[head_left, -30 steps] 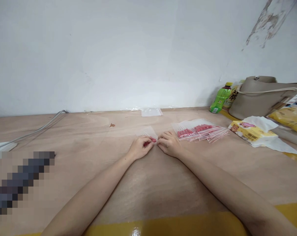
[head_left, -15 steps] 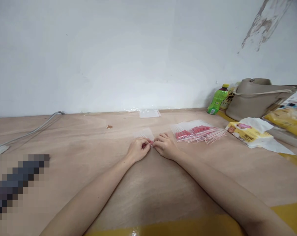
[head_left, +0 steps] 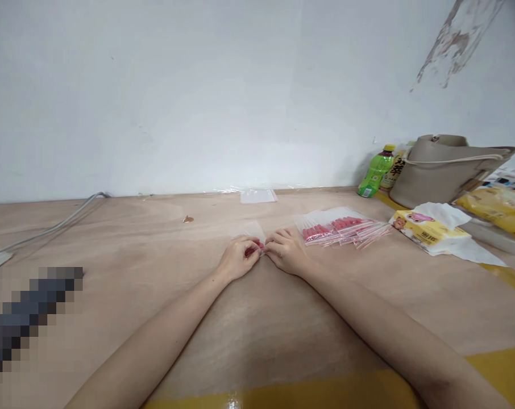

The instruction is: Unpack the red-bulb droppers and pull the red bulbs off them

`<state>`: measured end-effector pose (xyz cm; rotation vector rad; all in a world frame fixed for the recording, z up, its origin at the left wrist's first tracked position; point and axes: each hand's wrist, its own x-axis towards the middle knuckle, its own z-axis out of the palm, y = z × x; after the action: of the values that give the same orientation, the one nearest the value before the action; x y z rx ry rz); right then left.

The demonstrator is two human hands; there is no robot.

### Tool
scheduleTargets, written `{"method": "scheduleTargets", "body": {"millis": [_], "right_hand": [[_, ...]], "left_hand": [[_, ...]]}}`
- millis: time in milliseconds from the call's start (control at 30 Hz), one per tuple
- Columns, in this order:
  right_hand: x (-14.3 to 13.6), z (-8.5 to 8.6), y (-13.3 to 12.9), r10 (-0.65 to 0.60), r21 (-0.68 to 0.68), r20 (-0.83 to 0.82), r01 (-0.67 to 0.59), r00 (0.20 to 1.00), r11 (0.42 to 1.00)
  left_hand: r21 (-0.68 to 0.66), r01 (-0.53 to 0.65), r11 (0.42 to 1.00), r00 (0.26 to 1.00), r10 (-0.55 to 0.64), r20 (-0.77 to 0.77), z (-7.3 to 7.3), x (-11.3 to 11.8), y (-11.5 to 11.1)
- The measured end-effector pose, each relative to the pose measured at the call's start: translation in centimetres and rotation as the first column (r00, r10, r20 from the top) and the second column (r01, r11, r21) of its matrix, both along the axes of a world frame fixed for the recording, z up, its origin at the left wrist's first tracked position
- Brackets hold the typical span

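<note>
A small clear plastic bag (head_left: pixel 252 229) with red pieces inside lies on the table between my two hands. My left hand (head_left: pixel 239 255) is closed, thumb and fingers pinching the bag's near edge, with red showing through the gap. From the other side my right hand (head_left: pixel 285 251) pinches the same edge near its corner, its fingertips almost touching the left ones. Fingers cover much of the bag's near end. Right of my right hand lies a fanned pile of similar zip bags (head_left: pixel 340 227) filled with short red pieces.
Flat clear bags (head_left: pixel 257 196) lie by the wall. At right stand a tissue pack (head_left: pixel 432 230), a green bottle (head_left: pixel 376 173) and a grey-beige bag (head_left: pixel 432 176). A cable (head_left: pixel 70 218) runs along the left; a brown scrap (head_left: pixel 188 218) lies on the table. A blurred dark object (head_left: pixel 31 318) is at lower left.
The view has shifted slightly. Both hands stay at the bag's near edge, and a little more red shows between the left thumb and fingers.
</note>
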<state>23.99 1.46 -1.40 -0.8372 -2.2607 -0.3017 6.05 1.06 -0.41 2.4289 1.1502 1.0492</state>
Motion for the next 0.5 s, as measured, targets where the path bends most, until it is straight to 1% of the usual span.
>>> {"method": "scheduleTargets", "body": {"millis": [167,333,400,500], "right_hand": [[-0.2,-0.2,0.1,0.032,0.0,-0.011,-0.032,0.999,0.999],[-0.8,-0.3,0.0,0.002,-0.076,-0.044,-0.005,0.999,0.997],[-1.1,-0.3,-0.1,0.007,-0.097,-0.048,-0.012,0.999,0.995],[-1.3,-0.3,-0.3,0.037,-0.107,-0.055,-0.042,0.998,0.993]], "left_hand": [[-0.011,0.027,1.0,0.999,-0.027,-0.019,-0.1,0.2,0.2],[0.001,0.019,1.0,1.0,-0.019,-0.021,-0.4,0.3,0.0],[0.011,0.001,1.0,1.0,-0.001,-0.009,-0.5,0.3,-0.1],[0.024,-0.065,0.998,0.997,0.064,0.033,-0.5,0.2,-0.1]]}}
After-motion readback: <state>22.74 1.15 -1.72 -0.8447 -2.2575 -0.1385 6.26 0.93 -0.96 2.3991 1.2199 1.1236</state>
